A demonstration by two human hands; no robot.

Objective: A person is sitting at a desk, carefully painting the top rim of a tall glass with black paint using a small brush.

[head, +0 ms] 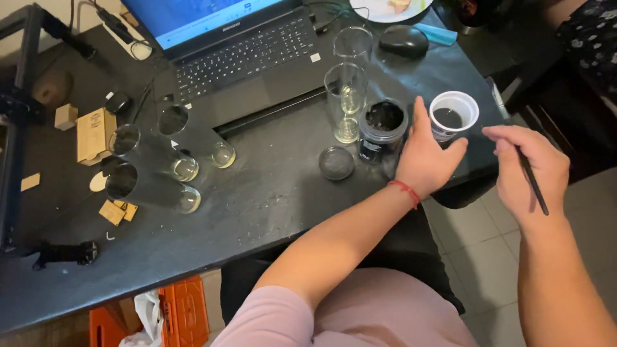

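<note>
1. Work surface: a black desk [257,212], dusty and scuffed, carries everything. A laptop [238,51] sits at its far edge; a dark computer mouse [403,40] lies near the far right corner.
2. Glassware: three tall clear glasses [151,170] lie on their sides towards the left edge, mouths pointing left. Two more tall glasses [347,96] stand upright just right of the laptop, one behind the other.
3. Step in hand, as judged: dark paint or ink work with a brush, at the loading stage. The open black jar [382,132] stands just beside the nearer upright glass; its round lid [337,162] lies flat on the desk just to the left of it.
4. The small white cup [454,114], holding a dark liquid, stands at the right edge of the desk.
5. Left hand [427,157]: open, palm down, fingers together and thumb spread wide towards the white cup. It rests between jar and cup, its fingers against the jar's side; it grips nothing. A red cord circles the wrist.
6. Right hand [527,170]: closed narrowly in a pencil-style pinch on a thin dark brush [533,183], held beyond the right edge of the desk, near the cup but apart from it. The brush tip is hidden.
7. Next move, as judged: it calls for steadying the cup and a short, controlled reach left with the brush.
</note>
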